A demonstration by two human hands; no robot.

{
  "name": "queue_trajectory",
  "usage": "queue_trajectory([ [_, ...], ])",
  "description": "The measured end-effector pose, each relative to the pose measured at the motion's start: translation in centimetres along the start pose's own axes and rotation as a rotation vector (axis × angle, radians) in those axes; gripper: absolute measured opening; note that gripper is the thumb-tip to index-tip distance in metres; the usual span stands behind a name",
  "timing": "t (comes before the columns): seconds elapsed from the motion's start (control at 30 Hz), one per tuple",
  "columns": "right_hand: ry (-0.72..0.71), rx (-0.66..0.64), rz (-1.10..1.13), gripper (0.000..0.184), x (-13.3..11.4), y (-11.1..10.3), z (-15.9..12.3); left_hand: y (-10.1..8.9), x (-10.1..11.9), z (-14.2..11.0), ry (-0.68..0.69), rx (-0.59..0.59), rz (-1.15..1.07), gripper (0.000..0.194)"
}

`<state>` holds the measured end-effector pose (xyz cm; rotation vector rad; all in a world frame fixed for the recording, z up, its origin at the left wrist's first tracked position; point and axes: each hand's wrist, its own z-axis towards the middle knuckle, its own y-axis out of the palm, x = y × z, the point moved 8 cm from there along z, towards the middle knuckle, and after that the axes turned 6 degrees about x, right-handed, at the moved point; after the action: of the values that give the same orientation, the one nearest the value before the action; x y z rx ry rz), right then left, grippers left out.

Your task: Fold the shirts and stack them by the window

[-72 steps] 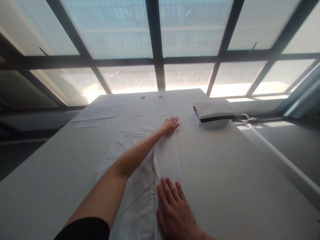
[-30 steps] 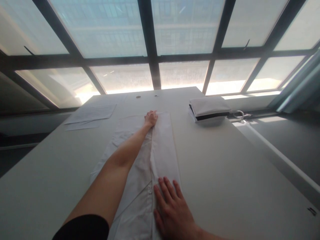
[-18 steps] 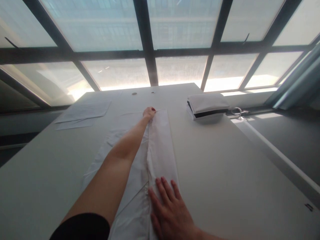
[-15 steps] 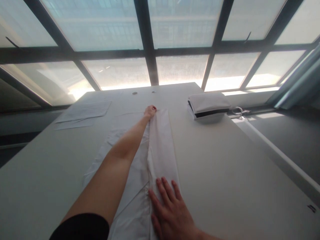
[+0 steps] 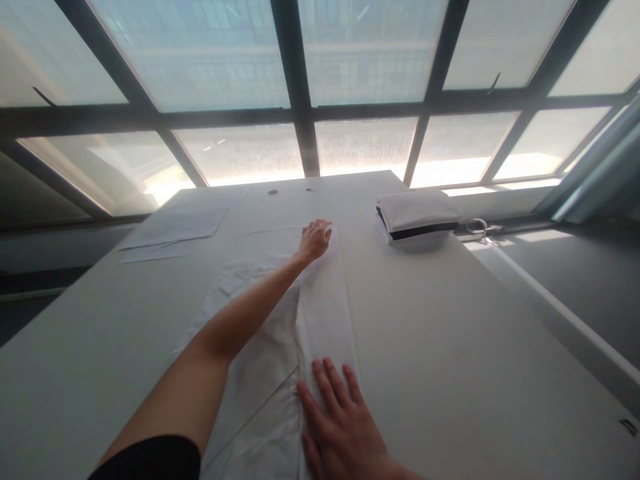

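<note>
A long white cloth (image 5: 325, 313) lies down the middle of the table, its right side folded over in a narrow strip. Wrinkles and a slanting seam line show on the part left of the fold. At the far end of the strip, my left hand (image 5: 315, 240) rests on the cloth with bent fingers and the thumb held apart; no fabric shows pinched between them. My right hand (image 5: 345, 427) lies flat near the close end, fingers spread, pressing the strip beside the fold edge.
White sheets (image 5: 175, 227) lie at the table's far left. A folded white bundle with a black band (image 5: 417, 217) sits at the right edge, near scissors (image 5: 480, 229). The white table (image 5: 425, 347) reaches toward large windows. A grey-blue curtain (image 5: 595, 173) hangs at right.
My left hand has moved right across the far end of the strip, its pinched fingers now loosened. My right hand stays in place. The view has shifted slightly.
</note>
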<state>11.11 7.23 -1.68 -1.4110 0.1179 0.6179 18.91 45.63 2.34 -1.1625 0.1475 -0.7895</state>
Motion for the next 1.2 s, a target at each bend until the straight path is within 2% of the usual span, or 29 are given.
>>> queue_trajectory([
  [0.07, 0.003, -0.002, 0.007, 0.079, 0.0, 0.0, 0.0, 0.9, 1.7, -3.2, 0.060, -0.092, 0.021, 0.051],
  [0.13, 0.013, -0.005, 0.011, 0.079, 0.0, -0.1, 0.0, 1.9, 2.2, -5.8, 0.028, -0.180, 0.045, 0.062],
  [0.23, 0.026, 0.006, 0.013, 0.078, 0.0, -0.2, 0.0, 3.3, 2.2, -7.2, -0.015, -0.262, 0.068, 0.073],
  [0.43, 0.023, 0.025, 0.001, 0.077, 0.0, -0.1, -0.1, 4.8, 2.8, -3.9, 0.035, -0.337, 0.059, 0.071],
  [0.8, 0.021, -0.007, 0.009, 0.075, -0.1, 0.1, 0.0, 6.3, 2.8, 0.5, 0.012, -0.331, 0.050, 0.067],
  [0.87, -0.015, -0.028, 0.021, 0.076, -0.4, -0.3, 0.1, 6.5, 2.6, 1.2, -0.004, -0.312, 0.039, 0.066],
  [0.97, -0.160, -0.083, 0.068, 0.073, -1.6, -1.1, 0.1, 6.7, 2.4, 2.4, -0.028, -0.303, 0.024, 0.065],
  [1.1, -0.271, -0.124, 0.128, 0.068, -2.8, -2.4, 0.0, 5.8, 2.4, 3.8, -0.049, -0.313, -0.011, 0.060],
  [1.2, -0.278, -0.125, 0.147, 0.069, -3.0, -3.0, 0.0, 3.7, 3.1, 2.7, -0.011, -0.308, -0.037, 0.057],
])
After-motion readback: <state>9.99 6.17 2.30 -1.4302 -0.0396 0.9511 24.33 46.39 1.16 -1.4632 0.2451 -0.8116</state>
